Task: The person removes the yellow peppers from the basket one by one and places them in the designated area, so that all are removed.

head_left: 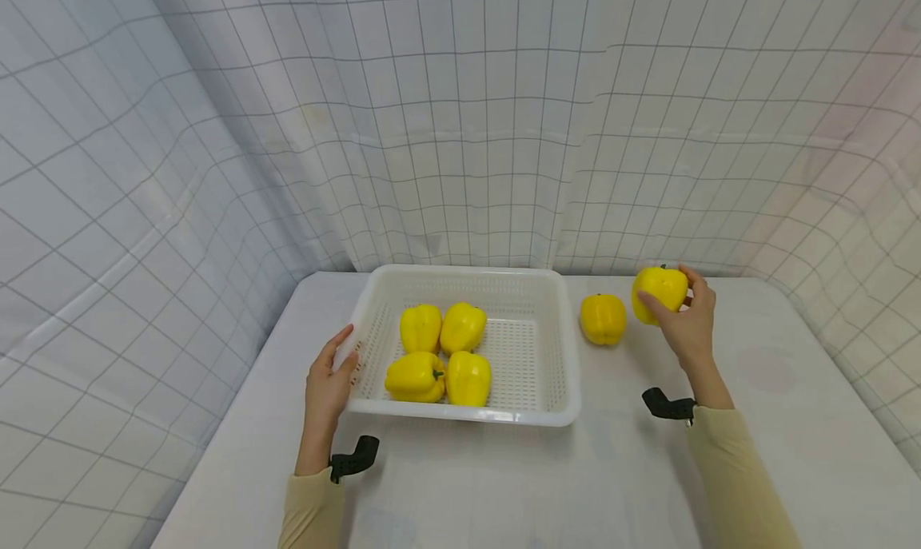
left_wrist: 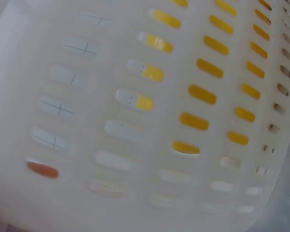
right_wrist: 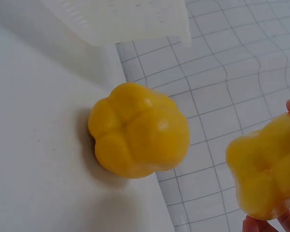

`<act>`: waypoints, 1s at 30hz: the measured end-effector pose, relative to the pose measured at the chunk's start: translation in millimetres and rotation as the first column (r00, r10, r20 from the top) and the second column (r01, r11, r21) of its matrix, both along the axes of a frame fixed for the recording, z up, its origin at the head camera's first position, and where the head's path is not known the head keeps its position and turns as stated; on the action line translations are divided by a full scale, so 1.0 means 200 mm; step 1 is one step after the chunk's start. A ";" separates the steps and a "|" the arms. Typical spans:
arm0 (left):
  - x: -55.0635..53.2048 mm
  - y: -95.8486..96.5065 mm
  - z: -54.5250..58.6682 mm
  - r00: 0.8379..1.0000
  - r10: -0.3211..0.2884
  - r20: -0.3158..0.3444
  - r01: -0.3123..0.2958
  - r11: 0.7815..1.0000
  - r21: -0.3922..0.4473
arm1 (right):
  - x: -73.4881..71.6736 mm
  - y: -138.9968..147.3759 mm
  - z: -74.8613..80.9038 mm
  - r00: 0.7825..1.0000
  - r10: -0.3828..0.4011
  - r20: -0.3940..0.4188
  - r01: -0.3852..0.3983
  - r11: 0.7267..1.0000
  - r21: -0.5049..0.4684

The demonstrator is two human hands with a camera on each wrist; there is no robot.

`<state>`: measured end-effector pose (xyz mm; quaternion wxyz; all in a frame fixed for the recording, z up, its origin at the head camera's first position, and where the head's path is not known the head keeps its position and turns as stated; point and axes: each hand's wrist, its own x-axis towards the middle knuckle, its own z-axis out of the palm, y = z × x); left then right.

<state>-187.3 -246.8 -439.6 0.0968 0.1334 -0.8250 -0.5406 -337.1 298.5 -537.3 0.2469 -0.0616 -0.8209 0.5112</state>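
The right hand (head_left: pixel 688 325) grips a pepper (head_left: pixel 659 285) on the far right; its shiny skin could make it slip. The left hand (head_left: pixel 327 387) holds the left edge of the basket (head_left: pixel 504 415).

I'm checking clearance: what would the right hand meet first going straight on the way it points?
Past the pepper in the right hand, probably the gridded cloth; how far back is unclear.
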 end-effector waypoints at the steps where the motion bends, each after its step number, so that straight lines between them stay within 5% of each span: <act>1: 0.00 0.00 0.00 1.000 0.000 -0.004 0.000 1.000 0.001 | 0.01 0.00 0.00 1.000 0.001 0.010 -0.001 1.000 0.001; 30: 0.00 0.00 -0.01 1.000 0.003 -0.011 -0.003 1.000 0.011 | 0.14 -0.06 0.03 0.964 0.100 0.246 -0.112 0.993 0.037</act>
